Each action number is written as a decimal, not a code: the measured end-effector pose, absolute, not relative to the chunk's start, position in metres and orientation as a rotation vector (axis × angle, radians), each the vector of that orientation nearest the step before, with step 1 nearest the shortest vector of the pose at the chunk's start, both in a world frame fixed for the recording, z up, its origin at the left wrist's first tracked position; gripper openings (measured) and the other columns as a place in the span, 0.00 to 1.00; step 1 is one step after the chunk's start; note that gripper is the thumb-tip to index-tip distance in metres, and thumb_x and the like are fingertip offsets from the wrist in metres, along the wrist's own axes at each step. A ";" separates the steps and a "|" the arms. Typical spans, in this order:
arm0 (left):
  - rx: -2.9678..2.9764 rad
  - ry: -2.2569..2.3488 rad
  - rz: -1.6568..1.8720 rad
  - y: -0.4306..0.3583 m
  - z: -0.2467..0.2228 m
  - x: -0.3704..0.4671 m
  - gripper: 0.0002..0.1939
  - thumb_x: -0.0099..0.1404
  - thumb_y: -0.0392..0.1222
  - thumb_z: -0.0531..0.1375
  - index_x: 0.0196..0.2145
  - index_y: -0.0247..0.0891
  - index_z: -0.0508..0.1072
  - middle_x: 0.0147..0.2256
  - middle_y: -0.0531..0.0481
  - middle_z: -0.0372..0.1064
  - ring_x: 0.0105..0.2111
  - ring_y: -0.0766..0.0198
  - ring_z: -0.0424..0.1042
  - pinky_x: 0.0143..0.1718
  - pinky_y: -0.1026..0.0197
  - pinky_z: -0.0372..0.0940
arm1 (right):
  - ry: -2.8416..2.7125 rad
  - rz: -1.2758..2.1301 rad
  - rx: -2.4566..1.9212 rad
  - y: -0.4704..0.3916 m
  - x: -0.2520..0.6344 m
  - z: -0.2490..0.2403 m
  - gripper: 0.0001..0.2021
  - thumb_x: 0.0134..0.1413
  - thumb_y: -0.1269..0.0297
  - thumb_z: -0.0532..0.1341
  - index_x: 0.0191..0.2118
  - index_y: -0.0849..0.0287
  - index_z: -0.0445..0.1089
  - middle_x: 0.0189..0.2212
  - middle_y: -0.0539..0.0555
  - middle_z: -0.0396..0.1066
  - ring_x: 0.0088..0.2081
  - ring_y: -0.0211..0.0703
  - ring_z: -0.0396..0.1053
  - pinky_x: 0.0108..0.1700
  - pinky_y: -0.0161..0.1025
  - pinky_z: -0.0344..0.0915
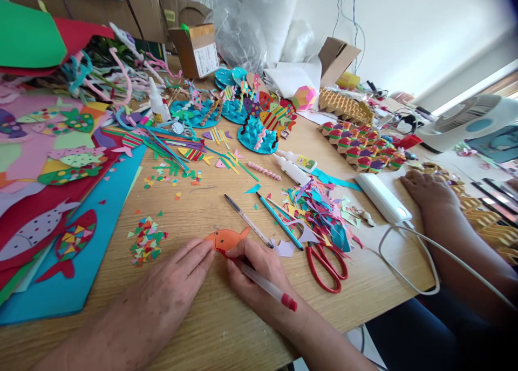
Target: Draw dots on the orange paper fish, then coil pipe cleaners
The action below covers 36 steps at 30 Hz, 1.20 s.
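With our left hand [182, 271], its fingers outstretched and close together, we touch the left end of an orange fish [229, 239] on the table [194, 211]. Our right hand [259, 268] is curled around a pen [269, 287], its tip by the fish's lower edge, with red scissors [311, 266] lying farther right.

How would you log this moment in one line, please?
left hand: on orange fish | right hand: holds red pen, tip at fish | scissors: on table
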State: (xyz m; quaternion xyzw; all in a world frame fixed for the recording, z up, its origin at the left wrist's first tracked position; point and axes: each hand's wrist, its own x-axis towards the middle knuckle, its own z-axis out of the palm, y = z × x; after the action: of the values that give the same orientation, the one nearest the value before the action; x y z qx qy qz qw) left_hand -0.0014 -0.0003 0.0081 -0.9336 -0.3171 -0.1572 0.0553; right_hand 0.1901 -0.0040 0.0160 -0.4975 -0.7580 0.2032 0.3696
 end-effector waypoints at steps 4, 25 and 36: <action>-2.821 -0.994 -0.517 -0.001 0.004 -0.001 0.27 0.55 0.22 0.42 0.50 0.31 0.65 0.48 0.43 0.69 0.50 0.59 0.66 0.46 0.60 0.67 | -1.958 0.544 -1.278 -0.004 0.190 0.017 0.04 0.46 0.74 0.54 0.28 0.57 0.62 0.19 0.46 0.66 0.19 0.32 0.62 0.22 0.28 0.58; -2.809 -0.934 -0.440 0.000 0.009 -0.001 0.25 0.54 0.22 0.42 0.47 0.29 0.65 0.48 0.40 0.69 0.48 0.57 0.68 0.43 0.59 0.69 | -1.962 0.547 -1.291 -0.003 0.190 0.018 0.04 0.46 0.74 0.54 0.28 0.58 0.62 0.19 0.46 0.66 0.19 0.32 0.62 0.23 0.28 0.58; -2.782 -0.940 -0.508 0.000 0.011 0.002 0.24 0.54 0.23 0.42 0.46 0.30 0.66 0.45 0.42 0.71 0.45 0.59 0.70 0.42 0.61 0.70 | -1.952 0.591 -1.297 -0.004 0.191 0.017 0.04 0.47 0.73 0.54 0.29 0.57 0.62 0.20 0.46 0.66 0.19 0.32 0.62 0.23 0.29 0.57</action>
State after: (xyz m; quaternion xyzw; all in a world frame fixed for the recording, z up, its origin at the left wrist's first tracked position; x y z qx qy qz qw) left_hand 0.0023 0.0004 0.0105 -0.9305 -0.3144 -0.1700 0.0807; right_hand 0.1909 -0.0036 0.0171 -0.5017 -0.7553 0.2287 0.3543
